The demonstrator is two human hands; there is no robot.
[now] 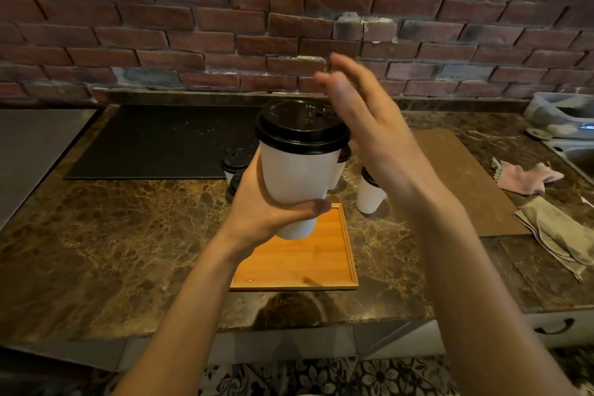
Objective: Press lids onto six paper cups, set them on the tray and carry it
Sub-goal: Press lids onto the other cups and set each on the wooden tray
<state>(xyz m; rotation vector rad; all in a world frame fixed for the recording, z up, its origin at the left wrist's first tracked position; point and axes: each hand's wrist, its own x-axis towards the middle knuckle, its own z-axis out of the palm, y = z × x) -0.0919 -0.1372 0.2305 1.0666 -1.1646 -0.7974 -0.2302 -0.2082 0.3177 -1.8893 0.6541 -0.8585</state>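
The marble table (96, 235) and wooden tray (305, 260) sit below your fingers. Your left hand (257, 206) wraps its fingers round the white cup (295, 170) low down, lifted over the tray. Your right hand (363, 119) has its fingers straight and apart, just beside the black lid (299, 128).

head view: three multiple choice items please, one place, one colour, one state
1. Where is the white paper cup?
A. standing on the black mat
B. held in the left-hand grip above the orange wooden tray
C. lying in the sink
2. What colour is the domed plastic lid on that cup?
A. white
B. red
C. black
3. How is the right-hand grip?
A. open, fingers straight, beside the lid
B. pinching a pink cloth
C. a fist resting on the counter
Key: 1 B, fingers wrap the cup's lower wall over the tray; 2 C, the lid is dark against the white wall; 3 A, it holds nothing.
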